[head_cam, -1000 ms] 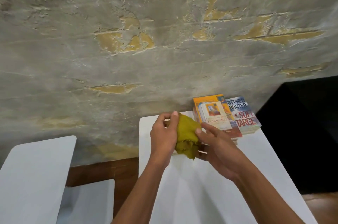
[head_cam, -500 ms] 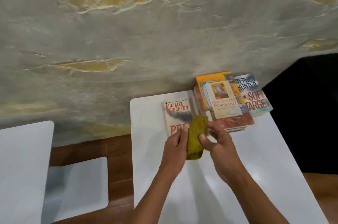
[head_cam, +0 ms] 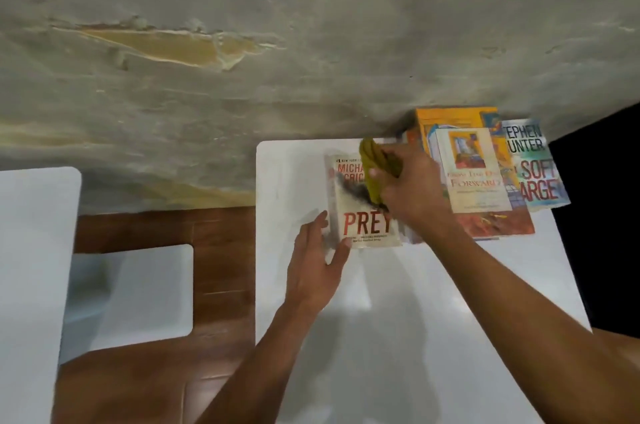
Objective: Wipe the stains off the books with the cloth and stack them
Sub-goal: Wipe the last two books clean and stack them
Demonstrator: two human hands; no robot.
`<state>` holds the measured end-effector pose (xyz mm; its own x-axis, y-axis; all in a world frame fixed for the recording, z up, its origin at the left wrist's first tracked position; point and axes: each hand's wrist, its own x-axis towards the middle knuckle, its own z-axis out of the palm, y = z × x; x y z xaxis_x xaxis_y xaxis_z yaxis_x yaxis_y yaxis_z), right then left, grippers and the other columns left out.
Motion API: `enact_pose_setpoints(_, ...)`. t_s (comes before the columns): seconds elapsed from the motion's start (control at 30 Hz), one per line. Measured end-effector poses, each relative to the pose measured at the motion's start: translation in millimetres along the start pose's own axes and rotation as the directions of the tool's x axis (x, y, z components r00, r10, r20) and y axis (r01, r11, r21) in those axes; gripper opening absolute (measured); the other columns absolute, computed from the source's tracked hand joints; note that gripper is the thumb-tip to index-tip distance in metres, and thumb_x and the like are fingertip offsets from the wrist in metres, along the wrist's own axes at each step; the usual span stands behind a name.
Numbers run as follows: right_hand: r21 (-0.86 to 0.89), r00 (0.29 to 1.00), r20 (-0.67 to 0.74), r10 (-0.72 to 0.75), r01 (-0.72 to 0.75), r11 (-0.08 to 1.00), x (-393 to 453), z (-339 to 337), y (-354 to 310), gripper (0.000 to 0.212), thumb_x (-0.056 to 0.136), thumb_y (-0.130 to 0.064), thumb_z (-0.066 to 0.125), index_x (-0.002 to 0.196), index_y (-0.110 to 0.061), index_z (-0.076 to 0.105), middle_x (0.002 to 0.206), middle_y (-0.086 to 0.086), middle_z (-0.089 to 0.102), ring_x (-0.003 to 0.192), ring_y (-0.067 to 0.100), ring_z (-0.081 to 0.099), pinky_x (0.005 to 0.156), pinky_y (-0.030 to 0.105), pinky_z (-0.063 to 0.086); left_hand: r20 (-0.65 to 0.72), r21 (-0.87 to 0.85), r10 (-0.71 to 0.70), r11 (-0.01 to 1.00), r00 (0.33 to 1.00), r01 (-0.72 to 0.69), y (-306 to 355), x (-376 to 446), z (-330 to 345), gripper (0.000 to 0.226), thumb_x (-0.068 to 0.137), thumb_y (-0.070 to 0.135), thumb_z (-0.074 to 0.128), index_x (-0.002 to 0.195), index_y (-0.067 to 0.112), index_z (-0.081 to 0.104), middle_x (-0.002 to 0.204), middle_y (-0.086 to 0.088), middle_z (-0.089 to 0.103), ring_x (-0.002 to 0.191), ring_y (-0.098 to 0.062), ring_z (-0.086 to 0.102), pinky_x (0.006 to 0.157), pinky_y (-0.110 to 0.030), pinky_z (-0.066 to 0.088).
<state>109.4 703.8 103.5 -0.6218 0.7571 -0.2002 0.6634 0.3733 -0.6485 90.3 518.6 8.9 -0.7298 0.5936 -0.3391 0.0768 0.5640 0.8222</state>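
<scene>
Right hand grips cloth on Prey book; left hand, fingers relaxed, steadies its corner

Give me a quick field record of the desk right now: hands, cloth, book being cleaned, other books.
left hand: fingers straight, steadying the near left corner of the Prey book
right hand: grips the yellow cloth, pressing it on the cover
stain: dark smear on the cover beside the cloth
other books: overlapping pile to the right, against the wall
white desk: holds all the books
stacking: not yet done for this book
</scene>
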Motion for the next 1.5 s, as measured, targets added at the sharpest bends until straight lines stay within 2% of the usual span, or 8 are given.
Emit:
enact_pose_setpoints(0.2,-0.419,0.969,0.097,-0.229,0.248,0.874,37.6,25.5,1.4,0.033,0.093,-0.028,0.069,0.125,-0.022,0.069,0.129,0.007,0.056,0.117,0.028,0.05,0.109,0.034,0.039,-0.064,0.109,0.137,0.986,0.988,-0.13,-18.8,9.3,12.7,0.063,0.094,0.068,0.044,0.148,0.034,0.038,0.144,0.013,0.051,0.116,-0.003,0.049,0.101,-0.031,0.048)
enact_pose_setpoints(0.5,-0.534,0.896,0.249,-0.368,0.444,0.72,45.4,41.5,5.2,0.032,0.1,-0.028,0.058,0.13,-0.021,0.065,0.127,0.012,0.053,0.113,0.035,0.049,0.102,0.04,0.043,-0.178,0.253,0.267,0.942,0.947,-0.218,-34.2,15.4,24.6,0.054,0.099,0.051,0.051,0.143,0.021,0.053,0.135,0.003,0.06,0.116,-0.014,0.054,0.095,-0.029,0.047)
enact_pose_setpoints(0.83,-0.484,0.835,0.385,-0.392,0.545,0.685,39.7,39.5,10.5,0.029,0.101,-0.022,0.057,0.125,-0.011,0.068,0.134,0.012,0.054,0.125,0.033,0.046,0.104,0.036,0.039,-0.16,0.277,0.296,0.929,0.942,-0.245,-42.7,16.9,24.7,0.06,0.099,0.054,0.048,0.145,0.017,0.052,0.133,-0.001,0.059,0.114,-0.017,0.053,0.092,-0.031,0.05)
enact_pose_setpoints(0.93,-0.471,0.808,0.413,-0.42,0.584,0.661,27.9,36.9,14.9,0.028,0.098,-0.021,0.061,0.123,-0.014,0.07,0.133,0.017,0.055,0.116,0.038,0.051,0.097,0.045,0.047,-0.151,0.268,0.277,0.935,0.949,-0.231,-38.7,15.9,25.2,0.059,0.098,0.053,0.047,0.145,0.018,0.052,0.133,0.0,0.059,0.115,-0.017,0.052,0.093,-0.032,0.049)
enact_pose_setpoints(1.07,-0.446,0.815,0.429,-0.39,0.567,0.693,10.7,36.7,22.5,0.03,0.096,-0.017,0.064,0.125,-0.018,0.07,0.133,0.016,0.055,0.114,0.038,0.051,0.099,0.043,0.048,-0.164,0.134,0.219,0.971,0.962,-0.199,-32.2,11.9,20.3,0.061,0.101,0.053,0.033,0.147,0.016,0.048,0.138,-0.002,0.056,0.118,-0.015,0.053,0.094,-0.034,0.052)
enact_pose_setpoints(1.27,-0.373,0.817,0.363,-0.448,0.568,0.734,-17.8,40.5,37.1,0.024,0.09,-0.01,0.062,0.109,-0.014,0.076,0.114,0.021,0.063,0.107,0.039,0.056,0.09,0.047,0.049,-0.247,-0.035,0.139,0.988,0.959,-0.152,-33.6,9.4,15.4,0.055,0.103,0.039,0.03,0.15,0.012,0.041,0.139,-0.003,0.054,0.108,0.0,0.052,0.083,-0.002,0.042)
enact_pose_setpoints(1.43,-0.361,0.768,0.399,-0.502,0.634,0.684,-41.4,41.7,49.5,0.027,0.081,-0.004,0.078,0.107,-0.013,0.078,0.107,0.018,0.066,0.091,0.043,0.059,0.077,0.045,0.056,-0.264,-0.068,0.122,0.987,0.957,-0.145,-35.2,9.8,16.9,0.051,0.104,0.035,0.033,0.148,0.01,0.043,0.137,-0.005,0.055,0.108,0.021,0.046,0.088,0.002,0.038)
enact_pose_setpoints(1.5,-0.345,0.766,0.402,-0.502,0.635,0.691,-51.6,42.3,51.4,0.029,0.08,-0.004,0.079,0.108,-0.013,0.078,0.108,0.019,0.066,0.089,0.043,0.059,0.075,0.045,0.056,-0.269,-0.078,0.126,0.985,0.955,-0.152,-36.2,9.6,17.1,0.049,0.106,0.032,0.035,0.148,0.009,0.044,0.136,-0.007,0.055,0.11,0.014,0.049,0.088,0.002,0.038)
